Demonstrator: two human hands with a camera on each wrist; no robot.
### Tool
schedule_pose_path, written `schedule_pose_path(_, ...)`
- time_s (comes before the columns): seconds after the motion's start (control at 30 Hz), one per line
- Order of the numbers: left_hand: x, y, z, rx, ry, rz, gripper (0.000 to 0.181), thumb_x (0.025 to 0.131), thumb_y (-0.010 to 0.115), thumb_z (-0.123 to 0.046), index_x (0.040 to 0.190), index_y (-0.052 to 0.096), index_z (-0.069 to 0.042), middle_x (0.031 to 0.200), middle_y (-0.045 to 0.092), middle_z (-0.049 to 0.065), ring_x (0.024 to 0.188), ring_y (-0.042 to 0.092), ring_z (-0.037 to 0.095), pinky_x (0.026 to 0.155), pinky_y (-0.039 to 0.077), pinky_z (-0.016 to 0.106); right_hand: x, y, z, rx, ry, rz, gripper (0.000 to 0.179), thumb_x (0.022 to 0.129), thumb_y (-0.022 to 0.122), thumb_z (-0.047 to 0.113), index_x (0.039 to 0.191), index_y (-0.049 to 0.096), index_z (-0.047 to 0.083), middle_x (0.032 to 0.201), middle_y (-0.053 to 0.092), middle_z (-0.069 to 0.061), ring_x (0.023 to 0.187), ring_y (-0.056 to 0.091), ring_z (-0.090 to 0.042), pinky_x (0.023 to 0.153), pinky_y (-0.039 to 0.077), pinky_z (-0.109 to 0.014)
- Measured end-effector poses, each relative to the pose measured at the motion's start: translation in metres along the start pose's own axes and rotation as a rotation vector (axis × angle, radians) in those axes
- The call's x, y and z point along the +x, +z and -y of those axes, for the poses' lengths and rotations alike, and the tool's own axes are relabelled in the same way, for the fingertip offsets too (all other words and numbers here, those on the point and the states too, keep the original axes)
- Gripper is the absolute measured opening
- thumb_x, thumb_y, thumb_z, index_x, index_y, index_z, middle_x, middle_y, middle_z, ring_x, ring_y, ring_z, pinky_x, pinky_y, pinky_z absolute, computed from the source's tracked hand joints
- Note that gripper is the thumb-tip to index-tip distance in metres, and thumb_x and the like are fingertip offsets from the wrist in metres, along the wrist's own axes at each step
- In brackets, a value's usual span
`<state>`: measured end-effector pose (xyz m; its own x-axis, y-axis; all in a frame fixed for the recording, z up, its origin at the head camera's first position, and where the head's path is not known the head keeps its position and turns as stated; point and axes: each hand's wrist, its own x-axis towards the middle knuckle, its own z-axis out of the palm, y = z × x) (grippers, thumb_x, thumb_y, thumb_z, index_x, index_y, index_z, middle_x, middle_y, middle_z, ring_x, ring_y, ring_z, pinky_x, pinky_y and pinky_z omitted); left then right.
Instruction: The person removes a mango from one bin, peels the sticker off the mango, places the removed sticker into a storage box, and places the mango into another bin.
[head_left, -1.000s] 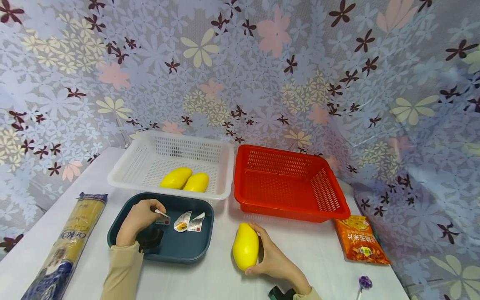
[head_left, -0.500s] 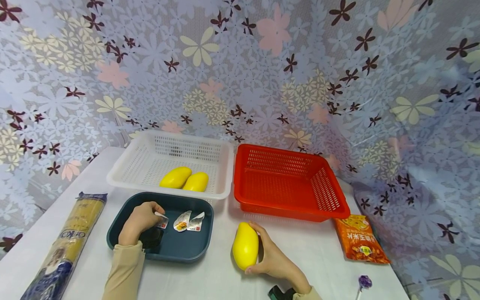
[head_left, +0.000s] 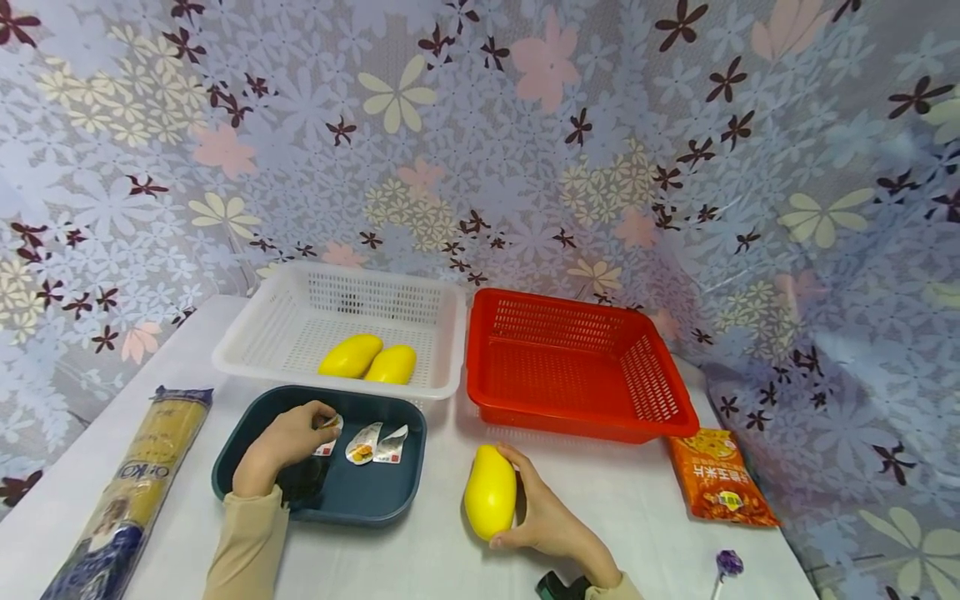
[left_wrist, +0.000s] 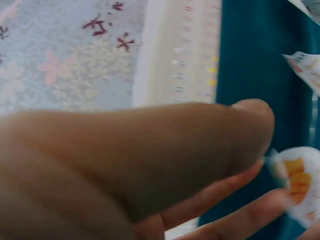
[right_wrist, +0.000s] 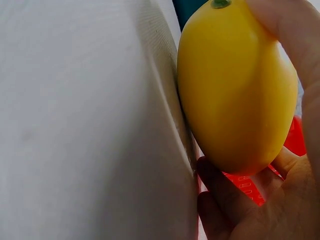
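Observation:
In the head view my left hand [head_left: 292, 437] is inside the dark blue tray [head_left: 360, 512], pinching a small white printed packet [head_left: 327, 448]. The left wrist view shows an orange food picture on that packet [left_wrist: 300, 182], right at the fingertips. Two similar small packets [head_left: 375, 445] lie on the tray floor to its right. My right hand [head_left: 543, 517] grips a yellow mango [head_left: 491, 493] on the white tabletop, thumb on the near end and fingers round the far end. A green stem spot shows on the mango [right_wrist: 235, 85] in the right wrist view.
Behind the tray stands a white basket [head_left: 262, 350] with two yellow mangoes [head_left: 371, 360]. A red basket [head_left: 570, 425] sits to its right. An orange snack bag [head_left: 722, 479] and a purple lollipop [head_left: 728, 563] lie at right, a long pasta packet [head_left: 135, 483] at left.
My left fingers have shifted slightly with the small packet, which has turned so its orange picture shows. The right hand and its mango stay in place.

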<state>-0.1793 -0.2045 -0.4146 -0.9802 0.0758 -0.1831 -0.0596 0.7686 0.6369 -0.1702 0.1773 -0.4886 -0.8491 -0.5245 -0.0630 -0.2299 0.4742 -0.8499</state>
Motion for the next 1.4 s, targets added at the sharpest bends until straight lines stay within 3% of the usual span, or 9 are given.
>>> schedule_pose_path(0.07, -0.005, -0.005, -0.002, 0.016, -0.027, -0.018, 0.037, 0.094, 0.058, -0.020, 0.121, 0.058, 0.005, 0.107, 0.066, 0.021, 0.089, 0.063, 0.027, 0.078, 0.051, 0.045, 0.000, 0.000, 0.000, 0.000, 0.003, 0.001, 0.120, 0.057, 0.093, 0.028, 0.152, 0.019, 0.023, 0.160, 0.022, -0.006, 0.145, 0.026, -0.029, 0.117, 0.012, -0.062)
schedule_pose_path(0.17, -0.015, -0.015, -0.005, 0.055, -0.110, -0.109, 0.036, 0.096, 0.053, -0.023, 0.121, 0.059, 0.001, 0.108, 0.067, 0.021, 0.087, 0.064, 0.032, 0.074, 0.050, 0.049, 0.000, 0.000, 0.000, 0.012, 0.003, -0.001, 0.120, 0.057, 0.093, 0.028, 0.151, 0.019, 0.024, 0.160, 0.023, -0.007, 0.145, 0.025, -0.030, 0.116, 0.012, -0.062)
schedule_pose_path(0.37, -0.025, -0.025, -0.005, 0.042, -0.289, -0.479, 0.038, 0.098, 0.049, -0.024, 0.124, 0.058, 0.001, 0.116, 0.063, 0.026, 0.091, 0.062, 0.046, 0.066, 0.048, 0.054, -0.001, 0.000, 0.001, 0.010, 0.014, -0.007, 0.120, 0.056, 0.093, 0.028, 0.151, 0.020, 0.024, 0.159, 0.024, -0.007, 0.144, 0.026, -0.029, 0.116, 0.014, -0.062)
schedule_pose_path(0.5, -0.016, -0.026, -0.002, -0.031, -0.242, -0.725, 0.041, 0.096, 0.054, -0.020, 0.129, 0.054, 0.004, 0.124, 0.055, 0.031, 0.102, 0.055, 0.051, 0.076, 0.045, 0.061, -0.001, -0.001, 0.002, -0.002, 0.019, -0.012, 0.120, 0.056, 0.093, 0.029, 0.151, 0.021, 0.024, 0.159, 0.025, -0.006, 0.143, 0.027, -0.028, 0.116, 0.016, -0.062)
schedule_pose_path(0.6, -0.008, -0.029, 0.004, -0.072, -0.190, -0.795, 0.053, 0.094, 0.060, -0.021, 0.137, 0.045, 0.005, 0.135, 0.045, 0.034, 0.113, 0.046, 0.054, 0.089, 0.038, 0.065, -0.002, 0.000, 0.002, -0.022, 0.017, -0.018, 0.119, 0.057, 0.093, 0.030, 0.151, 0.021, 0.023, 0.158, 0.026, -0.006, 0.143, 0.028, -0.028, 0.115, 0.018, -0.061)
schedule_pose_path(0.77, 0.001, -0.032, 0.018, -0.112, -0.182, -0.762, 0.082, 0.090, 0.065, -0.026, 0.151, 0.020, 0.003, 0.152, 0.026, 0.032, 0.131, 0.032, 0.056, 0.105, 0.027, 0.067, -0.003, 0.001, 0.003, -0.069, 0.007, -0.025, 0.120, 0.057, 0.092, 0.034, 0.152, 0.021, 0.021, 0.158, 0.027, -0.004, 0.142, 0.031, -0.027, 0.115, 0.022, -0.059)
schedule_pose_path(0.97, 0.008, -0.035, 0.031, -0.142, -0.202, -0.638, 0.100, 0.091, 0.062, -0.036, 0.153, -0.005, 0.002, 0.160, 0.000, 0.028, 0.144, 0.012, 0.052, 0.113, 0.017, 0.067, -0.004, 0.002, 0.005, -0.104, -0.010, -0.049, 0.121, 0.056, 0.092, 0.038, 0.152, 0.021, 0.020, 0.157, 0.029, -0.002, 0.141, 0.033, -0.025, 0.116, 0.026, -0.053)
schedule_pose_path(1.17, 0.008, -0.035, 0.036, -0.114, -0.160, -0.523, 0.104, 0.092, 0.061, -0.044, 0.150, -0.007, 0.010, 0.157, -0.008, 0.033, 0.142, -0.005, 0.057, 0.111, 0.012, 0.070, -0.004, 0.004, 0.011, -0.132, -0.027, -0.073, 0.120, 0.056, 0.091, 0.037, 0.152, 0.023, 0.013, 0.156, 0.029, -0.005, 0.140, 0.035, -0.025, 0.113, 0.028, -0.057)
schedule_pose_path(1.4, 0.008, -0.035, 0.037, -0.114, -0.152, -0.485, 0.105, 0.093, 0.059, -0.045, 0.148, -0.007, 0.014, 0.155, -0.011, 0.036, 0.142, -0.010, 0.055, 0.112, 0.010, 0.068, -0.003, 0.005, 0.018, -0.143, -0.044, -0.058, 0.117, 0.058, 0.091, 0.034, 0.151, 0.024, 0.011, 0.155, 0.030, -0.006, 0.137, 0.038, -0.023, 0.113, 0.033, -0.047)
